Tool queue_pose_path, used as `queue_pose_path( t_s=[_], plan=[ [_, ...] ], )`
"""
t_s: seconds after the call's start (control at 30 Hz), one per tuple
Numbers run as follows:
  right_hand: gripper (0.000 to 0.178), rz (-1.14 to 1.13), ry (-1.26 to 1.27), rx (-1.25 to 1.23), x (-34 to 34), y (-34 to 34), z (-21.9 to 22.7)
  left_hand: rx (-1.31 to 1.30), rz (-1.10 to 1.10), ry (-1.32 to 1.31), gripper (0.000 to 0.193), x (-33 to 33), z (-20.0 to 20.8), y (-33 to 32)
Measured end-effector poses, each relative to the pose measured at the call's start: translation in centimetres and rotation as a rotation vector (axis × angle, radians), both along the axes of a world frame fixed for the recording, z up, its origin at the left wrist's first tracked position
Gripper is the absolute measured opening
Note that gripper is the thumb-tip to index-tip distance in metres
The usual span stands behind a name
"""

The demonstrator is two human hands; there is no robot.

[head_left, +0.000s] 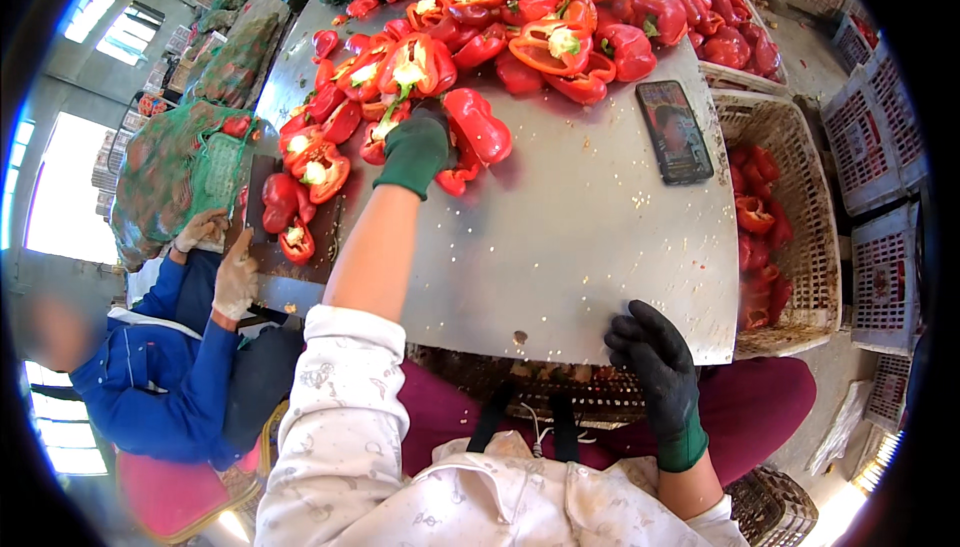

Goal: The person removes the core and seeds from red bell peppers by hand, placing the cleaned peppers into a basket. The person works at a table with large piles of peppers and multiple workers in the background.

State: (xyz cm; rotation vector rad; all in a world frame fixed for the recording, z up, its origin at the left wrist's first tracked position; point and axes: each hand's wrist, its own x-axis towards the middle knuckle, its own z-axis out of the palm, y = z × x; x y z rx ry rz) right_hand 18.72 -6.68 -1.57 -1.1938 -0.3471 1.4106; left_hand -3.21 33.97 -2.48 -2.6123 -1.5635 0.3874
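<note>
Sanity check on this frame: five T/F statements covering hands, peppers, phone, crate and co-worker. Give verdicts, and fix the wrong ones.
1. The left hand is in among red peppers on the metal table. True.
2. The right hand is bare. False: the right hand is gloved in black and green.
3. The phone lies near the right edge of the metal table. True.
4. The crate just right of the metal table is empty. False: the crate holds red pepper pieces.
5. The co-worker's jacket is blue. True.
</note>
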Motion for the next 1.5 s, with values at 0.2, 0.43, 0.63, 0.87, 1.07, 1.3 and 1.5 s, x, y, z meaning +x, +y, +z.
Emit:
queue_pose_path(
  t_s=[0.2,0.43,0.63,0.87,1.07,1.3,1.5],
  plan=[
    [0.058,0.127,0.096,0.075,-3.2,-0.3,-0.2,-0.082,-0.108,-0.466,0.038,-3.5,-3.3,-12.8],
    [0.059,0.116,-0.621,0.255,-6.2,2.4,-1.0,-0.412,0.046,-1.074,0.03,1.1,-1.5,-29.3],
    [0.037,0.12,-0.514,0.311,-4.8,1.2,-2.4,-0.407,-0.218,-0.982,0.018,-0.4,0.3,-27.8],
    [0.037,0.259,-0.662,0.359,-2.6,-0.6,-3.9,-0.837,0.093,-1.252,0.02,-2.6,1.4,-26.6],
    [0.034,0.349,-0.861,0.432,-1.1,-0.1,-1.7,-0.439,-0.019,-0.904,0.032,-3.6,1.9,-26.6],
    [0.04,0.215,-0.231,0.237,-1.2,-0.3,-2.6,-0.249,-0.198,-1.009,0.067,1.9,4.7,-28.3],
    [0.045,0.306,-0.898,0.236,-3.9,0.4,-4.7,-0.428,-0.056,-1.329,0.078,6.8,-1.9,-27.0]
  ],
)
